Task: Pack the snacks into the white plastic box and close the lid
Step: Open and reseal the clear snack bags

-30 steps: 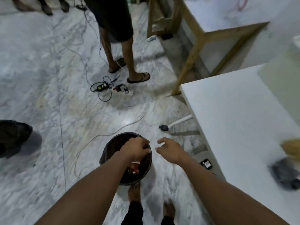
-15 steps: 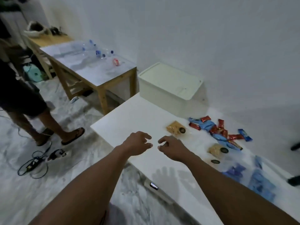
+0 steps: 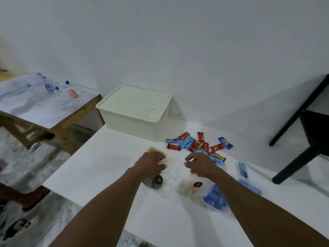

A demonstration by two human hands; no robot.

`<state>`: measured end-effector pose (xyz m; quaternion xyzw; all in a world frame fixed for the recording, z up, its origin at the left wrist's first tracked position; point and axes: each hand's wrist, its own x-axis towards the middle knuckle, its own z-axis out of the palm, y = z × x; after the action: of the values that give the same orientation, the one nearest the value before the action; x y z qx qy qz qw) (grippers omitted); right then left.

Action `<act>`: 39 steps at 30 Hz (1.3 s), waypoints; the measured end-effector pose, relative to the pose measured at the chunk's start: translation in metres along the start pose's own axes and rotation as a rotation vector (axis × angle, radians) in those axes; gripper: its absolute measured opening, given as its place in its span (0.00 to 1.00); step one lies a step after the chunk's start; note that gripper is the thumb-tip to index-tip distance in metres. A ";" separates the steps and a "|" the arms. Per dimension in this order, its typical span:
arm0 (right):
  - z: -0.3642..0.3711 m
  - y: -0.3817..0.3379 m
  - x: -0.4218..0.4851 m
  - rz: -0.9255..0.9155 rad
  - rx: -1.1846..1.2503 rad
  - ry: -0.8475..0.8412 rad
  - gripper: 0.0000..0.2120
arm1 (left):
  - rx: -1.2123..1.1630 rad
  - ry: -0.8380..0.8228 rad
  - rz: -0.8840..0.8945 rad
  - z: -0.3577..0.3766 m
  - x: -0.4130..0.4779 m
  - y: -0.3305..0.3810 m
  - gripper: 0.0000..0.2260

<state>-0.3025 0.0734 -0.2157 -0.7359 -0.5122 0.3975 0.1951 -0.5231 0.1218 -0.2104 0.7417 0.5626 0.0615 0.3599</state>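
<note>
Hands had come forward from the tabletop's [image 3: 106, 168] near edge to the snacks [image 3: 201, 146]. Left hand [image 3: 151, 164] covered a tan biscuit packet [image 3: 153, 150], grip unclear; right hand [image 3: 202, 165] hovered, fingers [image 3: 190, 159] loosely curled, empty. Behind them, white plastic box [image 3: 131, 125] stood with its lid [image 3: 135, 104] on; packing not begun.

White table [image 3: 99, 168]: a white plastic box [image 3: 135, 120] (lid on) is set at its far edge. Red and blue snacks [image 3: 197, 145] are scattered just right of the box; clear biscuit packets [image 3: 190, 188] are laid nearer than it.
</note>
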 end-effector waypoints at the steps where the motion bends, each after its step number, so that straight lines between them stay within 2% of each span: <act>1: 0.003 0.003 0.009 0.039 0.024 -0.010 0.09 | -0.003 -0.017 -0.001 0.003 0.010 -0.003 0.21; 8: 0.043 0.018 0.088 0.368 0.199 -0.023 0.17 | 0.102 -0.186 0.008 0.013 0.102 -0.041 0.22; 15: 0.087 0.030 0.143 0.667 0.429 0.030 0.14 | 0.181 -0.308 0.055 0.017 0.177 -0.071 0.22; 19: 0.100 0.029 0.157 0.755 0.526 0.051 0.12 | 0.179 -0.344 0.062 0.021 0.200 -0.074 0.21; 23: 0.101 0.026 0.169 0.706 0.532 0.086 0.05 | 0.117 -0.366 0.034 0.020 0.215 -0.077 0.23; 27: 0.080 0.004 0.174 0.565 0.631 0.148 0.06 | 0.078 -0.373 0.070 0.005 0.225 -0.071 0.24; 32: 0.026 -0.037 0.176 0.300 0.474 -0.007 0.08 | -0.085 -0.258 0.183 -0.034 0.236 -0.037 0.25; 34: -0.002 -0.055 0.175 0.217 0.299 -0.032 0.10 | -0.186 -0.237 0.222 -0.053 0.240 -0.017 0.23; 36: -0.033 -0.073 0.171 0.134 0.143 -0.046 0.11 | -0.216 -0.214 0.275 -0.071 0.240 0.003 0.15; 39: -0.080 -0.096 0.162 0.061 0.117 -0.025 0.06 | -0.335 -0.178 0.317 -0.093 0.241 0.029 0.09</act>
<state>-0.2710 0.2686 -0.1632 -0.7337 -0.4677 0.4416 0.2190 -0.4596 0.3736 -0.1999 0.7533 0.3870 0.1439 0.5120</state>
